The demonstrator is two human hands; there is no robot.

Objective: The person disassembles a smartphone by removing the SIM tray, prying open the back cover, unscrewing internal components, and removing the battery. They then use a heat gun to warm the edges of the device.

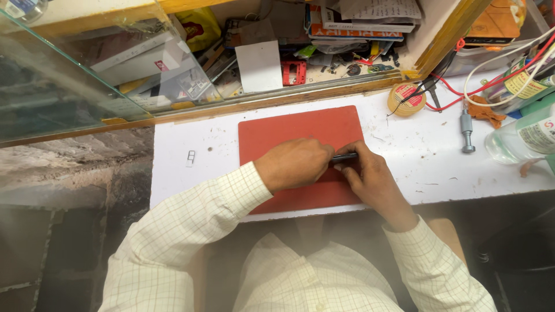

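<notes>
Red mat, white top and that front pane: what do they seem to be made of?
The red mat looks like matte rubber or silicone: flat, no shine, rounded corners. The white top seems to be painted or laminated board, scuffed and speckled. The pane looks like glass: see-through, with a greenish edge. Both hands hold a thin dark object above the mat.

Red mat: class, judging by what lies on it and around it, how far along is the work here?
Done: the red mat is laid on the white bench. In hand: the left hand and right hand together hold a thin dark object over the mat; its kind is unclear. Left: the metal tool and solder reel lie untouched.
</notes>
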